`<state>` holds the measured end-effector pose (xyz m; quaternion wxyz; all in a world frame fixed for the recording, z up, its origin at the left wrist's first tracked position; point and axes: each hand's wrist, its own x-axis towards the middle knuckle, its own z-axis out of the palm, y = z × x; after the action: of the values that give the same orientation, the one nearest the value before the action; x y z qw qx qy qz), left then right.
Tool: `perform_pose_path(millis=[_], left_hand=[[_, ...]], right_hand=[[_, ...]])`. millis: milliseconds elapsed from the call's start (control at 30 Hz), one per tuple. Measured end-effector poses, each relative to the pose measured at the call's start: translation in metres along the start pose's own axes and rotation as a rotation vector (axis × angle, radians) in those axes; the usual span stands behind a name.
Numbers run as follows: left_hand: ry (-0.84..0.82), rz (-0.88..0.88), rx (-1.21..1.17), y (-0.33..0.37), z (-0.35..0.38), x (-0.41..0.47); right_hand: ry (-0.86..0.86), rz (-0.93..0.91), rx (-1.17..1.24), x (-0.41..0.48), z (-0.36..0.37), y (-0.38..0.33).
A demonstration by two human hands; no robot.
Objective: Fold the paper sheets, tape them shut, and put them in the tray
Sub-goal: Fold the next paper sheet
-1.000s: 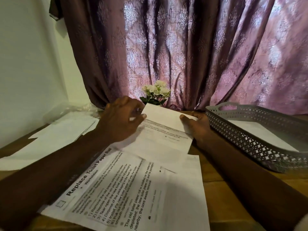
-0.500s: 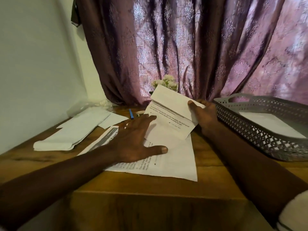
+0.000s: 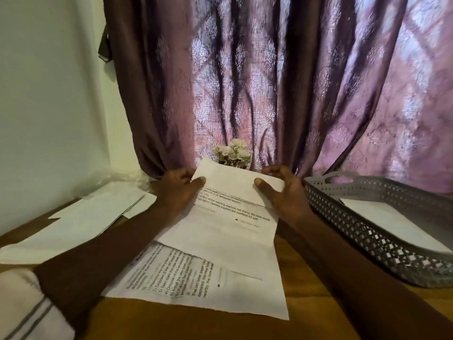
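**Folding the far flap, now with both hands**

Nearest the camera, a white striped sleeve [image 3: 24, 307] covers the left upper arm, and both forearms reach forward over the desk [image 3: 171, 325]. Between them a printed instruction sheet [image 3: 220, 285] lies flat on the wood. The sheet being folded [image 3: 228, 224] rests partly over its far end, its far flap turned back toward the person.

Half a second ago the left hand [image 3: 179, 190] lay spread flat on the lower paper while the right hand [image 3: 284, 192] alone held the flap. Now the left hand has come up to the flap's left corner. Each hand pinches the flap, thumb on top and fingers curled behind, the left at the left corner and the right near the right edge. By my reading, the fold is being squared up before creasing, so taping and the tray are yet to come.

A stack of blank sheets [image 3: 81, 224] lies to the left. To the right stands the grey lattice tray [image 3: 355, 229] with a white paper [image 3: 397, 224] already inside. Behind the hands are small white flowers [image 3: 232, 153] and a purple curtain [image 3: 269, 82].
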<state>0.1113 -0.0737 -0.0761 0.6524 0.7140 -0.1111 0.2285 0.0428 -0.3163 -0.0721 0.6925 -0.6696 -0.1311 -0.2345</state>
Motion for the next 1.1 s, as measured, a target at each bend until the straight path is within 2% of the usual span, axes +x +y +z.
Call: perform_pose_path(millis=[100,200,267,333,400,433,500,600,700,767,867,967,1033,1100], left_hand=[[-0.005,0.0,-0.117,-0.015,-0.005,0.002],[-0.028,0.011,-0.271,-0.018,-0.006,0.005],[-0.056,-0.018,-0.274,-0.006,-0.008,-0.003],[-0.124,-0.1,-0.314,-0.001,-0.009,-0.007],[-0.208,-0.262,-0.387,0.003,-0.014,-0.007],[-0.228,-0.335,-0.398,0.004,-0.015,-0.008],[-0.232,-0.372,-0.396,0.001,-0.017,-0.006],[-0.258,-0.331,-0.302,-0.001,-0.016,-0.005],[-0.271,-0.134,-0.161,-0.004,-0.016,-0.007],[-0.236,0.094,-0.017,-0.009,-0.015,-0.006],[-0.257,0.524,0.428,-0.006,-0.017,-0.007],[-0.181,0.782,0.942,0.001,-0.008,-0.017],[-0.162,0.897,1.026,0.013,0.003,-0.026],[-0.257,0.988,0.981,0.015,0.014,-0.03]], right_hand=[[-0.019,0.042,-0.031,0.006,-0.002,0.016],[-0.014,0.108,0.05,0.012,-0.002,0.029],[0.038,0.116,0.114,0.013,-0.002,0.032],[0.079,0.14,0.17,0.014,-0.003,0.032],[0.123,0.202,0.249,0.018,-0.004,0.031],[0.113,0.241,0.311,0.019,-0.005,0.031],[0.084,0.374,0.431,0.021,-0.009,0.032],[0.051,0.435,0.372,0.017,-0.014,0.021],[0.023,0.369,0.359,0.013,-0.005,0.016],[0.097,0.304,0.337,0.015,-0.004,0.026],[0.022,0.3,0.182,0.01,-0.001,0.03],[-0.007,0.192,0.0,0.005,0.005,0.03],[-0.05,0.083,-0.095,0.003,0.012,0.03],[-0.092,-0.021,-0.126,0.002,0.019,0.029]])
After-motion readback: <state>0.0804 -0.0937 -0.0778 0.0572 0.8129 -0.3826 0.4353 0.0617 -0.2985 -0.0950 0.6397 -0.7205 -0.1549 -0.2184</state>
